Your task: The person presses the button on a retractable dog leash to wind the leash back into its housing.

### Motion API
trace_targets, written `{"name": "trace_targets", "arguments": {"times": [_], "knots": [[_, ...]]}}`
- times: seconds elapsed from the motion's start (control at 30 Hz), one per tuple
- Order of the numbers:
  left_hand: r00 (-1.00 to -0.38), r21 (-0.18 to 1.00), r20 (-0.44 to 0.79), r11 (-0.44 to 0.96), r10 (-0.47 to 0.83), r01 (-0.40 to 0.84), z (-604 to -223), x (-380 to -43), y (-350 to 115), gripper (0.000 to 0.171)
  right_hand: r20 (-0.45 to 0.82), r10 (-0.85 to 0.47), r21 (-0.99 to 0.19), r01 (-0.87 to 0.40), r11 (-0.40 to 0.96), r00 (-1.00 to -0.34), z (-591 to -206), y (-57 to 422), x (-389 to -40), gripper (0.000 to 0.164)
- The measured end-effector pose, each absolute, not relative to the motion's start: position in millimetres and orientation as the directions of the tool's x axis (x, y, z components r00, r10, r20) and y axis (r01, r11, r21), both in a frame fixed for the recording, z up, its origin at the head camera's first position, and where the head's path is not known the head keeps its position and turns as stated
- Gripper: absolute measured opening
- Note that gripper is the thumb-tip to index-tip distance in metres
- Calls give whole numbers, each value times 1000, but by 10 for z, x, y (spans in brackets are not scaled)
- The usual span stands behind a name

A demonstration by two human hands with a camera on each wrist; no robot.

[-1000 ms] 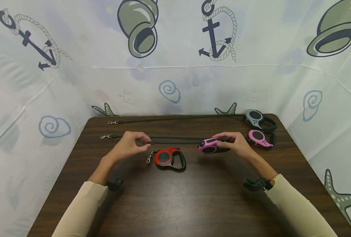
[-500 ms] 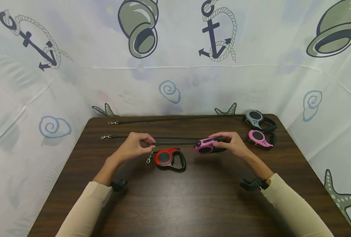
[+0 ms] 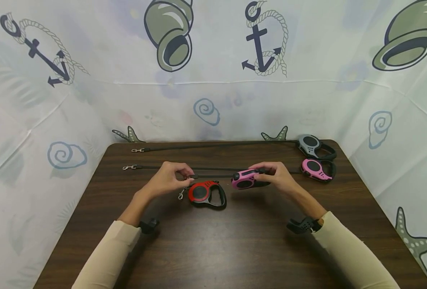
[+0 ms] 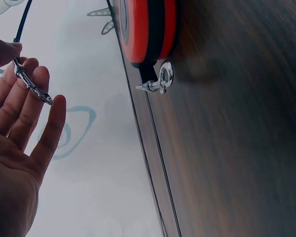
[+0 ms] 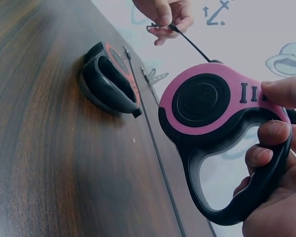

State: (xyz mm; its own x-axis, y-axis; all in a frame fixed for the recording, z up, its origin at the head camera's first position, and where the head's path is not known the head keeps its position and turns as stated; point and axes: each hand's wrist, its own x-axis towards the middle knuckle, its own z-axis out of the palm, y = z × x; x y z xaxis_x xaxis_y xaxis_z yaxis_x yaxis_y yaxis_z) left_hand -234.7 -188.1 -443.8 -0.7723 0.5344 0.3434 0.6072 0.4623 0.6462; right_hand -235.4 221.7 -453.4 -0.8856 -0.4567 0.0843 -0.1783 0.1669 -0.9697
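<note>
My right hand grips the black loop handle of a pink and black retractable dog leash, its thumb lying near the top buttons. A thin black strap runs out of this leash to my left hand. There, thumb and fingers pinch the strap end, and a silver snap clip lies against the fingers. Both hands are raised above the table. Just below and between them, a red and black retractable leash lies on the wood, its own silver clip close to its casing.
At the table's back right lie a grey retractable leash and another pink one. Their straps stretch left across the table, ending in silver clips, the rear clip and front clip. Patterned white cloth hangs behind.
My right hand has moved left with the pink leash, while my left hand has shifted right with the clip end. The strap between them has become shorter. The red leash stays put.
</note>
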Motion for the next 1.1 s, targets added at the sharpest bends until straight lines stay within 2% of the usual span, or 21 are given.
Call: {"name": "trace_targets", "arguments": {"times": [0.57, 1.1], "knots": [[-780, 680, 303, 449, 548, 580, -4445, -2332, -1660, 12, 78, -477, -980, -155, 124, -875, -4570, 2090, -2358, 33], [-765, 681, 320, 426, 559, 596, -4489, -2340, -1429, 12, 89, -490, -981, -163, 109, -867, -4565, 1998, -2345, 33]]}}
